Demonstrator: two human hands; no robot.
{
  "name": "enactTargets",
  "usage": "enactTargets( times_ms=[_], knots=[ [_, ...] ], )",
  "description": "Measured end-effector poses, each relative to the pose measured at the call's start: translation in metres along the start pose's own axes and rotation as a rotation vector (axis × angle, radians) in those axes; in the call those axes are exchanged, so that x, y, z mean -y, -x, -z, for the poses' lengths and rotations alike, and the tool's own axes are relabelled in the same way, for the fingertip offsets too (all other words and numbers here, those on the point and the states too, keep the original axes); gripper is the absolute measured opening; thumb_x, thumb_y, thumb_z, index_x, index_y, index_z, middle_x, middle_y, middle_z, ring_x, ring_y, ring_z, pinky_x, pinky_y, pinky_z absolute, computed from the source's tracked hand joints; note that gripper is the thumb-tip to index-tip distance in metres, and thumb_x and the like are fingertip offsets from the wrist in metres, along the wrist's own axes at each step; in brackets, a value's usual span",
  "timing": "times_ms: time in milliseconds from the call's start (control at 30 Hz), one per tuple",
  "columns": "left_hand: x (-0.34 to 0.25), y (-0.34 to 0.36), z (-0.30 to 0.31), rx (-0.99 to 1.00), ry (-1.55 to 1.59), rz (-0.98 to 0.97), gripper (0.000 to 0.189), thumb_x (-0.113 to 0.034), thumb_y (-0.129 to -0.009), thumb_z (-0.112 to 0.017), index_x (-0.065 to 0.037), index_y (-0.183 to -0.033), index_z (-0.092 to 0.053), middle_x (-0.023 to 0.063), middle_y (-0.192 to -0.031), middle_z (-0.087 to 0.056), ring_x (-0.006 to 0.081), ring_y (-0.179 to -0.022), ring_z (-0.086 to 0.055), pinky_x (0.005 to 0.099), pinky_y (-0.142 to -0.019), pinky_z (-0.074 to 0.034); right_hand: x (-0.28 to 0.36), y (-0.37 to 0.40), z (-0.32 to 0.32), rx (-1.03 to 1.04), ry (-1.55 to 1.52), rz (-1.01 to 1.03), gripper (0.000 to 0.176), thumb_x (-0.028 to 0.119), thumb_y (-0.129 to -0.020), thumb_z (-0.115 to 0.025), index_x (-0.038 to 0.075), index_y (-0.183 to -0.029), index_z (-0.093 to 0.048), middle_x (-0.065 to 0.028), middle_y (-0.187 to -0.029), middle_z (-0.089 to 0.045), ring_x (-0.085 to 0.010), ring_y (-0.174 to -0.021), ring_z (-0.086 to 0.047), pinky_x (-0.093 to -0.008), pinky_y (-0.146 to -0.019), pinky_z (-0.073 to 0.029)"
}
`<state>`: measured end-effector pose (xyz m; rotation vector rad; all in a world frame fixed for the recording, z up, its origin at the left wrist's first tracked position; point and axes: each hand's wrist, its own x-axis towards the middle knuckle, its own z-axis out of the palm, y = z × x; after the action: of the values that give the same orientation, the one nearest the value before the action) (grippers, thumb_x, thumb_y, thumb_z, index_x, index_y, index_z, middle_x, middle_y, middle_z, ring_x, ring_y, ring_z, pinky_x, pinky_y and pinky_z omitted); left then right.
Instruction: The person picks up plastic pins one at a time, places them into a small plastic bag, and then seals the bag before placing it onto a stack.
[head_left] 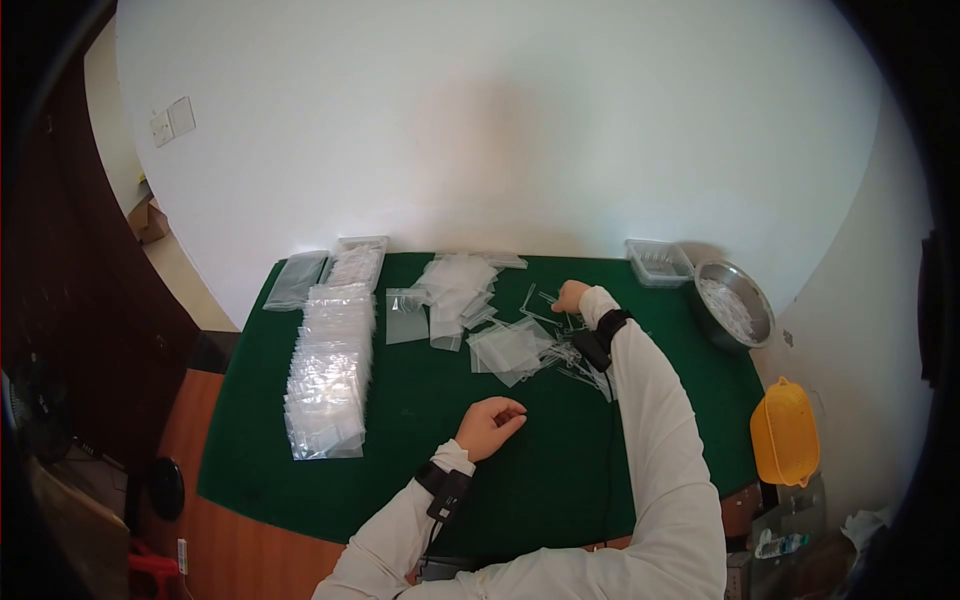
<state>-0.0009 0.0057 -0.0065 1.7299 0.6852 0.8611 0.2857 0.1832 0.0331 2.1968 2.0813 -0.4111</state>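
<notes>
our left hand [490, 425] rests on a bare part of the green table [430, 480], near the middle, with its fingers curled in loosely and the tips drawn together; we cannot tell whether anything small sits between them. our right hand [572, 296] is stretched out to the far side, curled down over the scatter of thin clear pieces [568, 357], touching them at its far end; whether it grips one is too small to tell. just left of that scatter lie the loose clear bags [508, 348]. a row of packed bags [330, 370] runs along the left side. a metal bowl [708, 318] and a clear tray [640, 268] sit at the far right corner, an orange basket [785, 435] beyond the edge.
</notes>
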Motion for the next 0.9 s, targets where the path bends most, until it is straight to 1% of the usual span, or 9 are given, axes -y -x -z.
enactTargets(
  times_ms=[133,233,267,367,400,500,633,800,900],
  knots=[
    [0.0,0.0,0.0,0.002,-0.014,-0.007,0.013,-0.008,-0.076,-0.061,0.0,-0.086,-0.06,0.002,-0.072,-0.055,0.0073,-0.059,-0.049,0.0204,-0.055,-0.042,-0.003,0.02,0.011,-0.018,-0.11,-0.139,0.044,0.034,-0.066,-0.066,0.008,-0.101,-0.06,-0.017,-0.102,-0.058,-0.0315,-0.094,-0.056,-0.0378,-0.079,-0.044],
    [0.001,0.0,-0.001,0.001,-0.014,-0.01,0.013,-0.008,-0.076,-0.061,0.0,-0.086,-0.06,0.0022,-0.072,-0.055,0.0074,-0.059,-0.049,0.0205,-0.056,-0.042,0.011,0.021,0.0,-0.289,-0.146,0.207,0.051,0.031,-0.06,-0.069,0.012,-0.106,-0.057,-0.0143,-0.107,-0.055,-0.0311,-0.099,-0.051,-0.0386,-0.083,-0.043],
    [0.001,0.0,0.0,0.001,-0.016,-0.009,0.013,-0.008,-0.076,-0.061,0.0,-0.086,-0.06,0.0023,-0.072,-0.055,0.0075,-0.059,-0.049,0.0206,-0.056,-0.042,0.019,0.021,-0.003,-0.29,-0.148,0.21,0.051,0.031,-0.06,-0.069,0.012,-0.106,-0.057,-0.0143,-0.107,-0.055,-0.0311,-0.099,-0.051,-0.0386,-0.083,-0.043],
    [0.0,0.001,0.001,0.008,-0.02,-0.009,0.013,-0.009,-0.077,-0.061,-0.001,-0.088,-0.06,0.0007,-0.071,-0.055,0.0056,-0.06,-0.049,0.0192,-0.055,-0.041,0.044,0.02,-0.009,-0.362,0.026,0.435,0.049,0.023,-0.055,-0.069,0.012,-0.101,-0.057,-0.0121,-0.098,-0.056,-0.0296,-0.1,-0.048,-0.0392,-0.083,-0.041],
    [0.0,0.001,0.002,0.013,-0.021,-0.008,0.014,-0.009,-0.077,-0.061,-0.001,-0.088,-0.06,-0.0001,-0.071,-0.055,0.0046,-0.06,-0.048,0.0185,-0.055,-0.04,0.048,0.021,-0.005,-0.362,0.025,0.44,0.049,0.023,-0.055,-0.069,0.012,-0.101,-0.057,-0.0121,-0.098,-0.056,-0.0296,-0.1,-0.048,-0.0392,-0.083,-0.041],
    [-0.002,0.001,0.002,0.005,-0.004,0.002,0.013,-0.009,-0.077,-0.061,0.0,-0.087,-0.06,0.0016,-0.072,-0.055,0.0066,-0.059,-0.049,0.02,-0.055,-0.041,0.056,0.025,0.012,-0.131,0.276,0.236,0.044,0.023,-0.055,-0.068,0.012,-0.096,-0.058,-0.0108,-0.095,-0.057,-0.0296,-0.1,-0.047,-0.0403,-0.082,-0.041],
    [-0.002,0.001,0.002,0.008,-0.009,-0.007,0.013,-0.009,-0.077,-0.061,-0.001,-0.087,-0.06,0.0008,-0.071,-0.055,0.0056,-0.06,-0.049,0.0192,-0.055,-0.041,0.054,0.04,0.017,-0.003,0.333,0.085,0.037,0.024,-0.056,-0.066,0.012,-0.09,-0.059,-0.01,-0.095,-0.058,-0.0284,-0.095,-0.05,-0.0391,-0.08,-0.041],
    [0.002,0.0,0.001,0.005,-0.029,-0.015,0.013,-0.009,-0.077,-0.061,-0.001,-0.087,-0.06,0.0001,-0.072,-0.055,0.0046,-0.061,-0.049,0.0185,-0.055,-0.041,0.037,0.038,0.003,0.03,0.21,0.082,0.03,0.028,-0.057,-0.065,0.012,-0.082,-0.061,-0.0093,-0.089,-0.06,-0.0282,-0.091,-0.053,-0.0386,-0.079,-0.041],
    [0.0,0.001,0.001,0.0,-0.013,-0.007,0.012,-0.008,-0.076,-0.061,-0.001,-0.086,-0.06,0.0015,-0.072,-0.055,0.0063,-0.06,-0.049,0.0197,-0.055,-0.042,0.031,0.039,-0.006,-0.159,-0.014,0.17,0.029,0.028,-0.059,-0.065,0.009,-0.081,-0.064,-0.0111,-0.088,-0.062,-0.0302,-0.087,-0.057,-0.0424,-0.083,-0.04]
  ],
)
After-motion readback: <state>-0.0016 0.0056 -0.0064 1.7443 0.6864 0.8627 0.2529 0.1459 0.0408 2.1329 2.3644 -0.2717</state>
